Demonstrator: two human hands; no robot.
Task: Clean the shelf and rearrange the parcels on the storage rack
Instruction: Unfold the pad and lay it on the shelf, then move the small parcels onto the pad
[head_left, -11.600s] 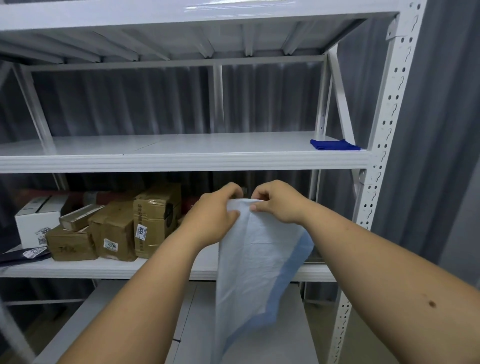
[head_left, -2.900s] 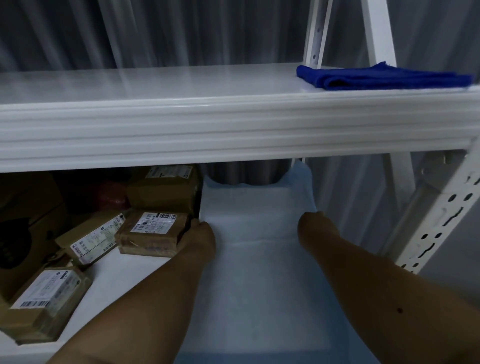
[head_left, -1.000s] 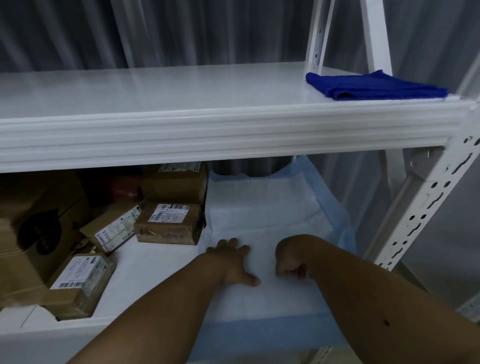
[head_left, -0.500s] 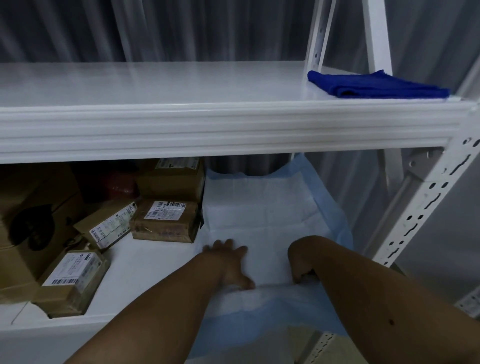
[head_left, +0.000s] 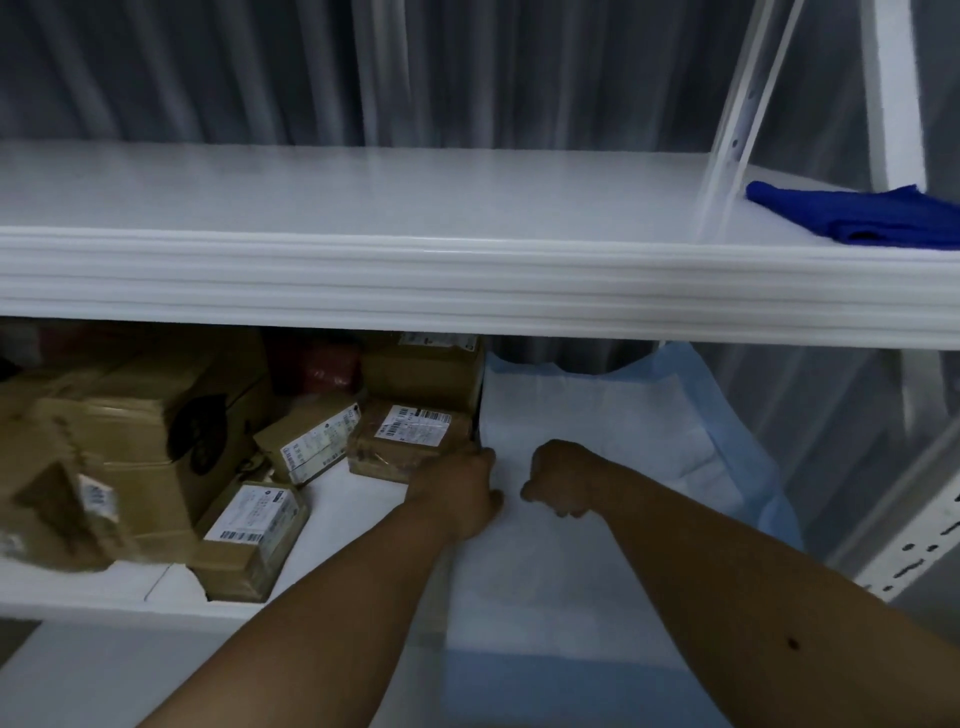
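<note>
Parcels (head_left: 410, 441) sit on the lower shelf (head_left: 358, 499), and the nearest one touches the left hand (head_left: 460, 493), which rests on the white and blue sheet (head_left: 597, 415); I cannot tell if its fingers hold anything. Just right of it, the right hand (head_left: 558, 480) is a fist on the sheet. Far above, a blue cloth (head_left: 862, 215) lies on the upper shelf (head_left: 415, 280).

A grey pleated curtain (head_left: 260, 73) hung as the backdrop behind the white metal rack (head_left: 467, 280), well above and beyond the hands. White slanted braces (head_left: 737, 104) and an upright rose at the far right, above the hands. A perforated white post (head_left: 904, 551) stood to their right. The light was dim under the upper shelf and brighter on top of it.
</note>
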